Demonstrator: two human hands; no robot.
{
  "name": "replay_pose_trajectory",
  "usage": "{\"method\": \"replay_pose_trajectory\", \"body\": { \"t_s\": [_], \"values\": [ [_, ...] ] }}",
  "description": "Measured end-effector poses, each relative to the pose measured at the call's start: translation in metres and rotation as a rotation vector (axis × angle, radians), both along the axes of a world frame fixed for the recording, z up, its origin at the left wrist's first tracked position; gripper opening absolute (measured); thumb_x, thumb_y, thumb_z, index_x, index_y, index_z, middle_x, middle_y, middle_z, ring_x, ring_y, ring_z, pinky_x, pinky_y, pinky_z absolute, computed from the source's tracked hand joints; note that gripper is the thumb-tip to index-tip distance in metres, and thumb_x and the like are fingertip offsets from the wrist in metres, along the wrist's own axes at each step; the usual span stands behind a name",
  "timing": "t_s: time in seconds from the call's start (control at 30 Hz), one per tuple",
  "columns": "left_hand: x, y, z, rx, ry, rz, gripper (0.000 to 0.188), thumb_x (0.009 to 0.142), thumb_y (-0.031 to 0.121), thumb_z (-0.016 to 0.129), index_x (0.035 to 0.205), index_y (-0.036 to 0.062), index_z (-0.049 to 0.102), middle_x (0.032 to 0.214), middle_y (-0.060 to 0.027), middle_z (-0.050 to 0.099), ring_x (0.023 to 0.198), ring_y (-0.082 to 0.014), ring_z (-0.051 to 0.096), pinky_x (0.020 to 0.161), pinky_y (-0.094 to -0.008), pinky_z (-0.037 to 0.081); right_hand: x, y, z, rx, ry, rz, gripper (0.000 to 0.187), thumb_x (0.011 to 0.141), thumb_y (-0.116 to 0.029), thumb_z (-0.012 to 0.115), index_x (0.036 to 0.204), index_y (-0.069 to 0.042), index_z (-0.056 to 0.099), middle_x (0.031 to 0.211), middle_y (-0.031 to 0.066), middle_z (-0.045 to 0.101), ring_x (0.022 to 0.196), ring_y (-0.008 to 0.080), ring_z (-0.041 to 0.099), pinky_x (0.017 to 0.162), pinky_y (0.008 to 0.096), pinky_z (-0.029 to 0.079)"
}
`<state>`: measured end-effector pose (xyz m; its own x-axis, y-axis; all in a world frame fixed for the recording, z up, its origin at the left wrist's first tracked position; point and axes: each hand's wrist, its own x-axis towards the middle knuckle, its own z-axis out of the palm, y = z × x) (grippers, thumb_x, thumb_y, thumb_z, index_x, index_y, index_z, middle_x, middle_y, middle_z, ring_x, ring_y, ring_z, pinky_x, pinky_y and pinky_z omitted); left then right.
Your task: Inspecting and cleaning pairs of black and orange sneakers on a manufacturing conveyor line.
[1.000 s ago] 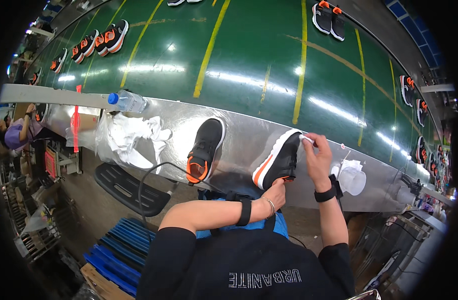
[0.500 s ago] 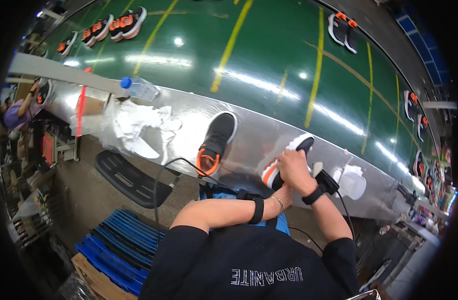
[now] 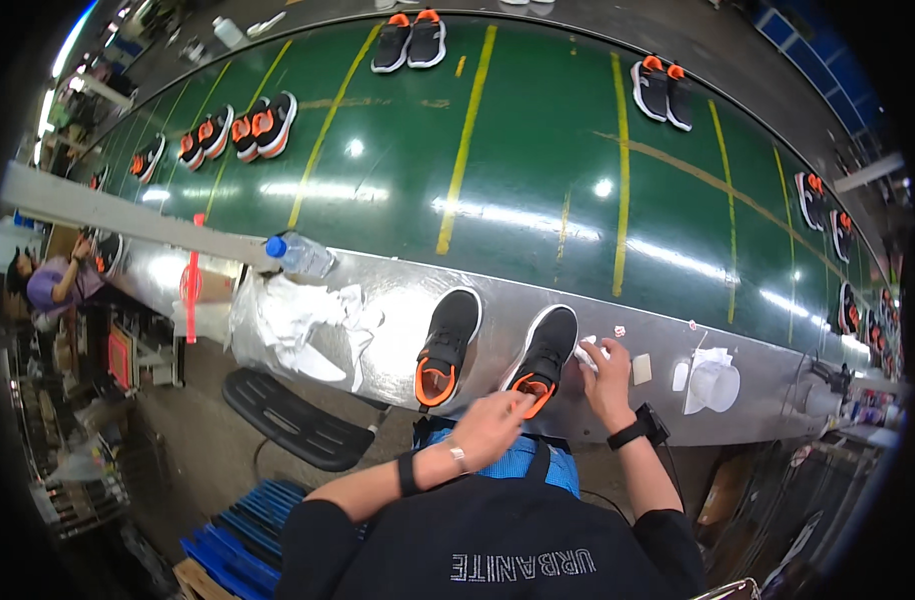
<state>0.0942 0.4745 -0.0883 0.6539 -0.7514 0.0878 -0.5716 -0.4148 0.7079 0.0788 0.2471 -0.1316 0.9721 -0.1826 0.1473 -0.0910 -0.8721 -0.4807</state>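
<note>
Two black shoes with orange linings and white soles stand side by side on the metal ledge, toes pointing away from me. My left hand (image 3: 490, 427) pinches the heel edge of the nearer-right shoe (image 3: 546, 347). To the left, the other shoe (image 3: 451, 332) is touched by neither hand. My right hand (image 3: 609, 384) is closed around a small crumpled white wad (image 3: 590, 352), perhaps cloth or tissue, just right of the shoe at my left hand.
Beyond the ledge (image 3: 518, 285) lies a green conveyor belt (image 3: 538, 150) with yellow lines and several more shoes. A clear bottle (image 3: 305, 256) and white paper (image 3: 303, 320) lie left; a pale block (image 3: 642, 369) and a white round container (image 3: 716, 388) sit right. A person (image 3: 53, 283) works far left.
The right-hand shoe, earlier tilted on its side in my hands, now stands sole-down beside the other. My left hand has moved to its heel; my right hand has moved off it, holding the white wad.
</note>
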Motion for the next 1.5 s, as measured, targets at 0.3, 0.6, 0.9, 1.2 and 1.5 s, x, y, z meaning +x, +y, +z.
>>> {"method": "replay_pose_trajectory", "body": {
  "t_s": [0.3, 0.6, 0.9, 1.2, 1.5],
  "values": [
    [0.046, 0.109, -0.118, -0.030, 0.498, 0.393, 0.050, 0.066, 0.001, 0.046, 0.115, -0.0087, 0.039, 0.085, -0.0245, 0.060, 0.081, -0.0360, 0.060, 0.072, -0.0374, 0.048, -0.020, 0.111, 0.016, 0.172, 0.335, 0.451, 0.059, 0.071, -0.010, 0.062, 0.126, -0.016, 0.040, 0.092, 0.0166, 0.045, 0.076, 0.0325, 0.053, 0.068, 0.0381, 0.045],
    [0.073, 0.082, -0.121, -0.056, 1.141, 0.527, 0.030, 0.076, 0.004, 0.046, 0.104, -0.0047, 0.052, 0.092, -0.0122, 0.059, 0.082, -0.0185, 0.058, 0.072, -0.0286, 0.047, -0.032, 0.105, 0.014, 0.132, 0.347, 0.281, 0.056, 0.076, -0.009, 0.056, 0.127, -0.016, 0.037, 0.077, 0.0154, 0.050, 0.070, 0.0314, 0.051, 0.072, 0.0413, 0.041],
    [0.068, 0.076, -0.072, -0.149, 1.265, 0.616, 0.027, 0.074, -0.004, 0.046, 0.100, -0.0042, 0.054, 0.089, -0.0100, 0.060, 0.079, -0.0184, 0.059, 0.070, -0.0297, 0.047, -0.018, 0.083, 0.044, 0.319, 0.379, 0.359, 0.045, 0.075, -0.013, 0.060, 0.118, -0.012, 0.047, 0.081, 0.0146, 0.052, 0.077, 0.0311, 0.053, 0.070, 0.0401, 0.042],
    [0.049, 0.093, -0.085, -0.174, 1.262, 0.692, 0.022, 0.074, -0.003, 0.045, 0.093, -0.0063, 0.056, 0.084, -0.0106, 0.060, 0.073, -0.0170, 0.059, 0.066, -0.0274, 0.048, -0.005, 0.008, -0.015, 0.182, -0.018, -0.337, 0.028, 0.071, -0.003, 0.060, 0.098, -0.007, 0.056, 0.103, 0.0123, 0.048, 0.098, 0.0309, 0.044, 0.081, 0.0393, 0.038],
    [0.033, 0.098, -0.068, -0.175, 1.317, 0.790, 0.028, 0.075, -0.002, 0.044, 0.101, -0.0044, 0.053, 0.091, -0.0097, 0.060, 0.079, -0.0166, 0.058, 0.069, -0.0278, 0.047, 0.030, 0.003, -0.004, 0.478, -0.068, -0.374, 0.017, 0.075, 0.000, 0.055, 0.092, -0.003, 0.059, 0.080, 0.0081, 0.056, 0.072, 0.0179, 0.054, 0.065, 0.0270, 0.043]
  ]
}}
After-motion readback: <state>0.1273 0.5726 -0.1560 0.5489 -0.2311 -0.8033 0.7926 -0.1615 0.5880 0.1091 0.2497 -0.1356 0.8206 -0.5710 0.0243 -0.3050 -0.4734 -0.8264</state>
